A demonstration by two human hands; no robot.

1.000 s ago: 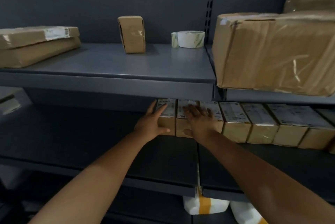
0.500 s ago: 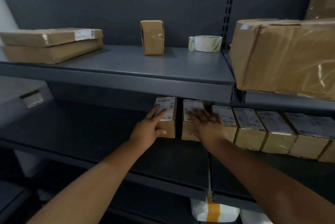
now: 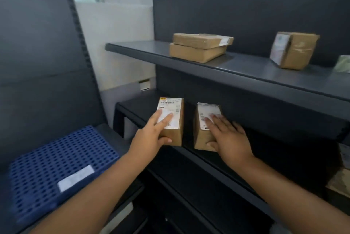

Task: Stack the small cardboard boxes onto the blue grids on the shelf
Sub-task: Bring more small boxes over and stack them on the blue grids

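Blue perforated plastic forms the grid (image 3: 56, 169), a flat panel with rows of small holes and a pale label near its front edge, lying on the low shelf at the left. To its right the dark grey shelving unit (image 3: 246, 86) carries two flat cardboard parcels (image 3: 198, 47) stacked on its upper board, with a taped upright box (image 3: 295, 50) further right.

On the middle board, two small cardboard boxes stand side by side with a narrow gap between them, well apart from the grid. Each is brown with a white printed label across its top face. The left box (image 3: 173, 118) sits slightly further back than the right box (image 3: 205, 125).

Both forearms reach forward from the bottom of the view. The left hand (image 3: 151, 137) grips the left box, fingers laid over the label and thumb pressed against the near end. The right hand (image 3: 227, 139) clasps the right box likewise, fingers spread flat across its top and thumb curled onto the front face.
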